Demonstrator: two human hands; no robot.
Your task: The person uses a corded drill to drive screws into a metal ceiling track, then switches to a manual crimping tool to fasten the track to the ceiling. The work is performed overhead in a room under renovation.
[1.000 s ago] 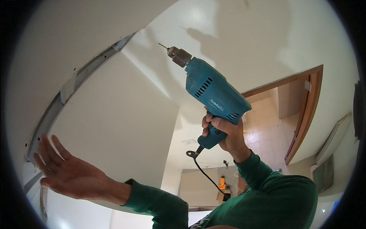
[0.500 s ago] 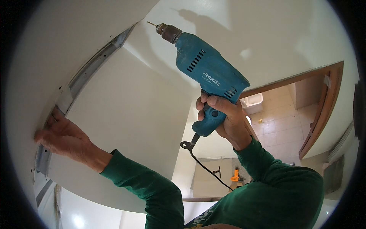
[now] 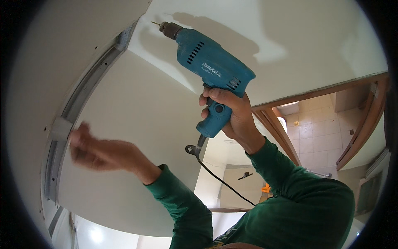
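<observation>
My right hand (image 3: 232,112) grips a teal corded power drill (image 3: 213,64) by its handle, raised with a thin bit (image 3: 155,23) pointing up and to the left. A black cord (image 3: 219,180) runs from the handle's end. My left hand (image 3: 99,151) is smeared by motion beside a grey metal channel (image 3: 83,97) set along an opening in the white panel (image 3: 45,87) at the left; whether it touches the channel I cannot tell. Small dark holes dot the channel and panel edge.
A wood-framed doorway (image 3: 321,89) at right shows a tiled floor (image 3: 315,133) and white fixtures. Below, an orange tool (image 3: 265,187) lies behind my arm. White walls (image 3: 311,41) surround me, with drill shadows on one.
My left hand has moved from the channel edge toward the right, blurring. The drill in my right hand has shifted up and leftward in view, and the doorway appears further right.
</observation>
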